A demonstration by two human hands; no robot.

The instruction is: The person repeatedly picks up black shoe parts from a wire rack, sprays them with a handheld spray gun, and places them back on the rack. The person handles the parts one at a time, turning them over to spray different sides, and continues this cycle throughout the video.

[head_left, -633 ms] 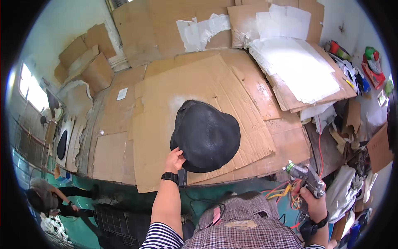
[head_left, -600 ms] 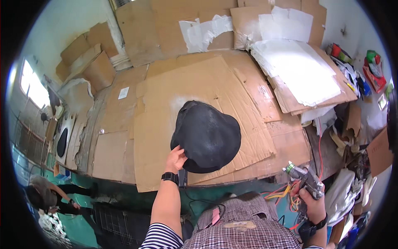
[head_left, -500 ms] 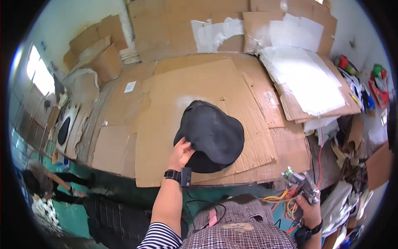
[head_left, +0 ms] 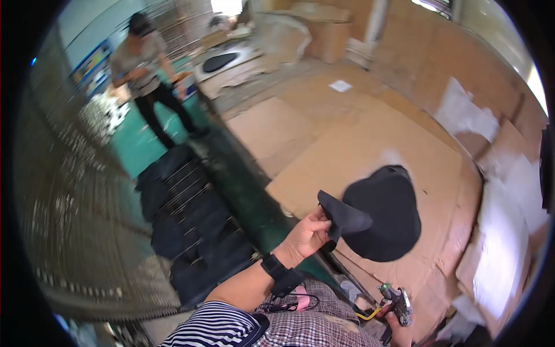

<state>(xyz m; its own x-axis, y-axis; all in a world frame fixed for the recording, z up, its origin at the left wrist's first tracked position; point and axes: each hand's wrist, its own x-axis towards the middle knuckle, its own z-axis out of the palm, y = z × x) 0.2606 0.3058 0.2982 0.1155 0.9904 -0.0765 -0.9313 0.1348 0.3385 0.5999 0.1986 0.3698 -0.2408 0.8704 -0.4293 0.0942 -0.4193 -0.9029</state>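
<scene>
My left hand (head_left: 309,236) pinches the edge of a curled black sheet piece (head_left: 341,217), fabric or thin foam, lifted over the table's near left edge. Behind it lies a larger rounded black sheet (head_left: 388,222), flat on the cardboard. Whether the raised piece still touches the flat one I cannot tell. My right hand (head_left: 400,328) is wrapped round a metal spray gun (head_left: 398,303) near the table's front edge. A yellow hose (head_left: 366,316) runs from the gun.
Cardboard (head_left: 341,150) covers the table. Left of it, a wire rack (head_left: 188,225) carries several black pieces. A co-worker (head_left: 141,63) stands beyond the rack. Another black piece (head_left: 219,62) lies on a pale board at the back. White-coated cardboard (head_left: 497,243) lies at right.
My view has swung left. My left hand has raised the black piece from the stack and brought it toward the table's left edge. The spray gun stays in my right hand.
</scene>
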